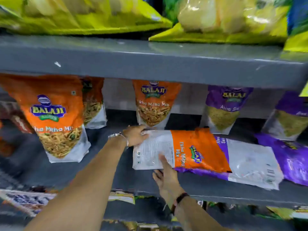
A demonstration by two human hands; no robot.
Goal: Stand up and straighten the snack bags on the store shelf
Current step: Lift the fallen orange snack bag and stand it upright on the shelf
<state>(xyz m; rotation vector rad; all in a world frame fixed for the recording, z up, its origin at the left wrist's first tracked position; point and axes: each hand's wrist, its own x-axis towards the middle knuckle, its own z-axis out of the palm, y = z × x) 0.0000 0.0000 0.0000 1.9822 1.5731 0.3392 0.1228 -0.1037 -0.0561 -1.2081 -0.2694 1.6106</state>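
An orange snack bag (pixel 188 149) lies flat on the grey shelf (pixel 106 174), back side up, resting partly on a fallen purple bag (pixel 250 162). My left hand (pixel 135 135) grips its far white corner. My right hand (pixel 166 174) holds its near bottom edge, thumb on top. Upright orange bags stand at the left (pixel 56 117) and behind the fallen one (pixel 154 104). Upright purple bags (pixel 225 109) stand at the back right. Another purple bag (pixel 293 159) lies flat at the far right.
The shelf above (pixel 150 64) carries large yellow-green bags (pixel 83 14) and hangs low over the upright bags. More packets sit on the shelf below (pixel 30 200). Bare shelf shows between the left orange bag and the fallen one.
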